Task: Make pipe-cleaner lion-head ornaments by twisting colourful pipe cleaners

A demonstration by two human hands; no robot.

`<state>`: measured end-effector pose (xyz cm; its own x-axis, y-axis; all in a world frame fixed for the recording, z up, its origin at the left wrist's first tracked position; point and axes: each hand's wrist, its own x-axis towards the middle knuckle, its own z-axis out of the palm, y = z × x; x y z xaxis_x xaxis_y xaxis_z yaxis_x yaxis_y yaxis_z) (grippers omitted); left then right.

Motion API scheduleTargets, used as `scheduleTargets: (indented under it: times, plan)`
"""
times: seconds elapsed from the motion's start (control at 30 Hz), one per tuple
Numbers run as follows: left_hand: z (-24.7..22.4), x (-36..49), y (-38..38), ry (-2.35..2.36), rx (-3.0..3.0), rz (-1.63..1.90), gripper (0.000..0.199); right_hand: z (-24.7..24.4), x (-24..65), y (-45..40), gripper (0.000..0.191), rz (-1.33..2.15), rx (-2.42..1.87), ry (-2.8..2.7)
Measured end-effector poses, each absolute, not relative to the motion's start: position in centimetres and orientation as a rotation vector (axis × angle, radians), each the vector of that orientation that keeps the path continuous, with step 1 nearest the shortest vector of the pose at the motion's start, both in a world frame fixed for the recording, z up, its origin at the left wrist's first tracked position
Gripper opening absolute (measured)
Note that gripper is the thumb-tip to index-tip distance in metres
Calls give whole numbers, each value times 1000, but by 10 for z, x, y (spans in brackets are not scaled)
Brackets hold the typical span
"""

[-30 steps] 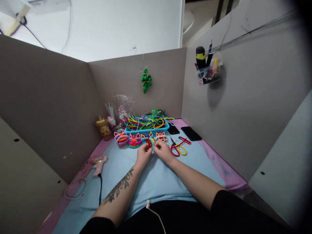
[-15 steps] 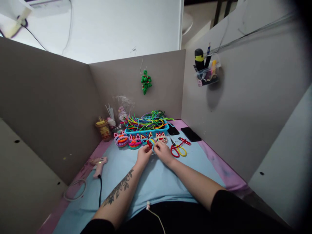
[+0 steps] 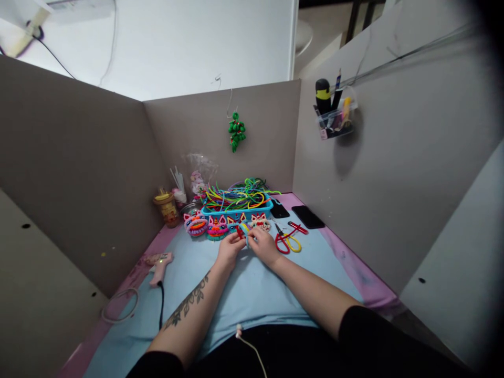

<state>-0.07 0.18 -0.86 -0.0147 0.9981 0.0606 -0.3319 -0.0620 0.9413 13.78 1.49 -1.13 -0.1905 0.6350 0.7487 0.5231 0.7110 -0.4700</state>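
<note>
Between my two hands, over the middle of the blue cloth, is a small piece of fuzzy craft stems (image 3: 244, 233) in red, yellow and light blue. My left hand (image 3: 230, 249) pinches its red part from the left. On the right, my right hand (image 3: 263, 245) has its fingers closed on the light blue part. Just behind the hands, several colourful animal-face pieces stand in a row, among them a purple one (image 3: 196, 224), a pink one (image 3: 217, 227) and a cream one (image 3: 260, 222). Behind them is a blue basket (image 3: 236, 214) full of fuzzy stems (image 3: 236, 197).
Red-and-yellow scissors (image 3: 289, 242) and a red-handled tool (image 3: 298, 228) lie right of my hands, with a black phone (image 3: 308, 217) behind. A pink glue gun (image 3: 160, 269) lies left. A brown cup (image 3: 167, 209) stands back left. Grey panels (image 3: 268, 121) enclose the table.
My left hand has shifted slightly to the left and its wrist has turned a little. The red part of the piece shows more upright between the hands. My right hand has hardly moved.
</note>
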Motion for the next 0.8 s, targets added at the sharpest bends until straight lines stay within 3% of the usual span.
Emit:
scheduleTargets:
  times: [0.4, 0.63, 0.8]
  plan:
    - [-5, -1, 3, 1027, 1113, 1583, 30, -13, 131, 12, 16, 451, -963, -1694]
    - [-5, 3, 0, 925, 1051, 1596, 28, -17, 125, 11, 10, 334, -985, -1742]
    - [-2, -2, 1, 659, 757, 1438, 24, -10, 132, 10, 11, 50, -959, -1934]
